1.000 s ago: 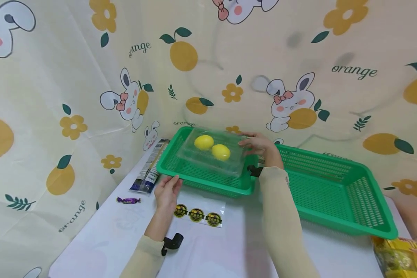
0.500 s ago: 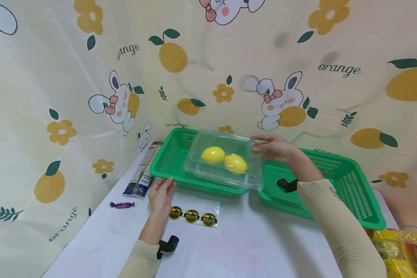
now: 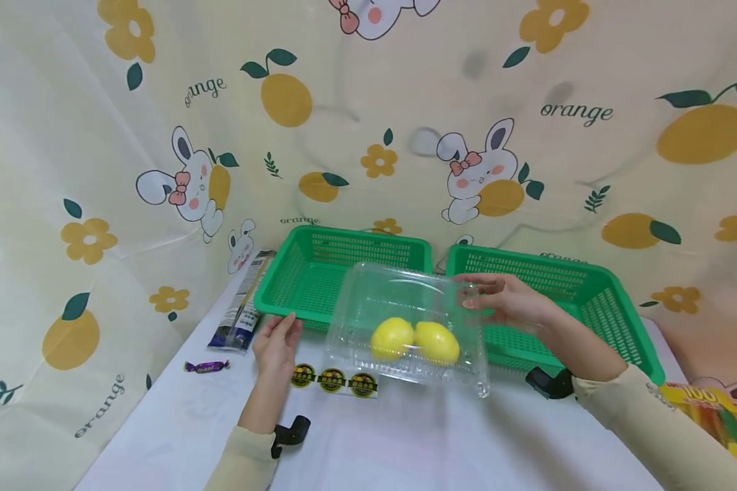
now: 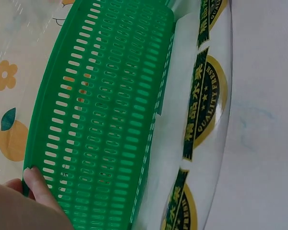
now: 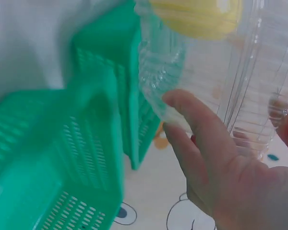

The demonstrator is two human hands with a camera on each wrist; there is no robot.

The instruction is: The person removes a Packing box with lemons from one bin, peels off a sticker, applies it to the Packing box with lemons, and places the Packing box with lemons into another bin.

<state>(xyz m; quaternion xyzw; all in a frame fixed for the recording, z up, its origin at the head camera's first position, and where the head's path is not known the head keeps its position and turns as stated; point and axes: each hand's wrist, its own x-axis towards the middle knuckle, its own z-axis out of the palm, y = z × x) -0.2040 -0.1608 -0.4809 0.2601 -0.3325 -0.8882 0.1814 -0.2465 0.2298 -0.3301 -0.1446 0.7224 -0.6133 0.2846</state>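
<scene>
My right hand (image 3: pixel 506 300) grips one end of a clear plastic clamshell box (image 3: pixel 417 293). In the right wrist view its fingers (image 5: pixel 197 112) and thumb lie on either side of the box. Two yellow lemons (image 3: pixel 393 339) rest together inside, at the lower side of the tilted box. The box overlaps the front right of the left green basket (image 3: pixel 344 235) in the head view. My left hand (image 3: pixel 276 343) pinches that basket's front rim near its left corner; in the left wrist view the thumb (image 4: pixel 38 184) lies against the slotted wall.
A second green basket (image 3: pixel 626 300) stands to the right. Below the left basket lies a strip of round black-and-gold stickers (image 3: pixel 331 382). A purple wrapped candy (image 3: pixel 206 367) and a long dark packet (image 3: pixel 236 317) lie at left. A yellow bag (image 3: pixel 706 409) is at the right edge.
My right hand has brought the box with the lemons out of the left basket, toward me and to the right. The lemons have slid to its near side. My left hand stays on the rim.
</scene>
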